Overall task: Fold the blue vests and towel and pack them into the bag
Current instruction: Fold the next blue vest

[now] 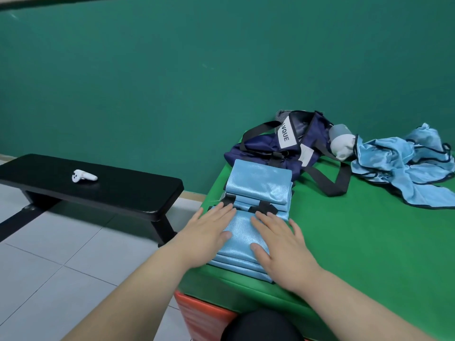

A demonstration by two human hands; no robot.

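We are covering the near half of the folded blue stack [261, 183] with our palms, so its layers are showing only at the near edge and beyond our fingertips, where two black strap pieces [263, 207] are lying across it. Whether the towel is among those layers we cannot tell. Just past the stack the navy bag [266, 148] is lying slumped, its inside too dark to read. Far right of the right hand a crumpled blue heap [403, 166] is running off the frame edge and partly hiding a white object [342, 143].

The left hand [209, 232] and right hand [280, 244] are lying flat side by side on the stack, fingers straight, thumbs turned inward, pressing down and grasping nothing.

The stack is sitting at the left corner of the green mat [357, 242], its near edge close to the mat's rim by our wrists. Bare mat is stretching open right of the right hand. Left of the left hand the mat is dropping to tiled floor [49, 267] and a black bench [110, 185].
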